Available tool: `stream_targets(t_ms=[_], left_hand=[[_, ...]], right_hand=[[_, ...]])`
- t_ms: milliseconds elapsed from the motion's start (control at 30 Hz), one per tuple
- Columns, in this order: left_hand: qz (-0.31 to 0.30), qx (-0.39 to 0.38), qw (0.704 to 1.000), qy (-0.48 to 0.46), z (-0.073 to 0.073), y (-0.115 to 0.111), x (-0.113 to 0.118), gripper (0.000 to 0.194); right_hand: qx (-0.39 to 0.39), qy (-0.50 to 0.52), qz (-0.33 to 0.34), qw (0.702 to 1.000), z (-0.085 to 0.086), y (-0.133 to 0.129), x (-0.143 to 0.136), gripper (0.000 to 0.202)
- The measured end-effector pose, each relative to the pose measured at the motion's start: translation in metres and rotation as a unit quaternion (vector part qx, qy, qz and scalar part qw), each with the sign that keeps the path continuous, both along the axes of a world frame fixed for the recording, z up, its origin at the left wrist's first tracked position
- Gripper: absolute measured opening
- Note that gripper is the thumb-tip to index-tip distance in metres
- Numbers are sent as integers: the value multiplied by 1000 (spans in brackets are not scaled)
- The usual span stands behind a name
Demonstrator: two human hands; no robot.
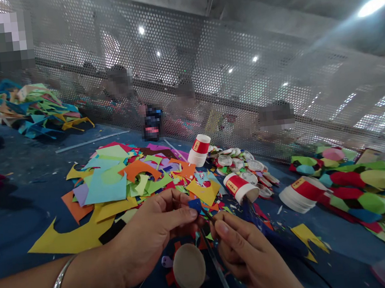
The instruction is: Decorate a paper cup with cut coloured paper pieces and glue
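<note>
My left hand (172, 217) pinches a small blue paper piece (195, 205) between thumb and fingers. Against the edge of that paper is the tip of a thin dark tool (207, 215), gripped by my right hand (238, 249); its exact kind is mostly hidden by the fingers. Below my hands lies a round brown paper-cup base (189, 269) with red paper tabs sticking out around it. A small purple piece with drawn marks (167, 261) is at its left side. A clear stick (220, 269) runs along the table beside my right hand.
Coloured paper scraps (108, 180) are heaped beyond my left hand. Red-and-white paper cups (240, 187) and cut cup bottoms (246, 163) lie ahead. More stacked cups (303, 194) and colourful paper pieces (369, 185) are at right. A perforated metal screen (182, 49) stands behind, with people beyond.
</note>
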State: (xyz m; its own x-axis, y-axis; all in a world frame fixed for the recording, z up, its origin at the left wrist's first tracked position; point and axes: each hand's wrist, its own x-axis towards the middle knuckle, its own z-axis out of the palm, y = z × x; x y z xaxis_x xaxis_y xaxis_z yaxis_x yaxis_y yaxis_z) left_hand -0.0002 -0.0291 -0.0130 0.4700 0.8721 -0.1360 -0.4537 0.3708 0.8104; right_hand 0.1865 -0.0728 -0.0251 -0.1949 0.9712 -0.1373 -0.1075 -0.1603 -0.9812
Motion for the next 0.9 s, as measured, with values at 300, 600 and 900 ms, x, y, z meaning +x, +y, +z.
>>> stream_targets(t_ms=[300,600,900], left_hand=[[14,45,999,18,4,0,0,26],[22,61,997,31,7,-1,-2,27],[17,55,998,27,6,1,-2,27]], right_hand=[[3,0,20,1000,0,1,2,41],[0,-6,16,1000,-2,0,4,44],[-14,-32,-2,999,4,-3,0,49]])
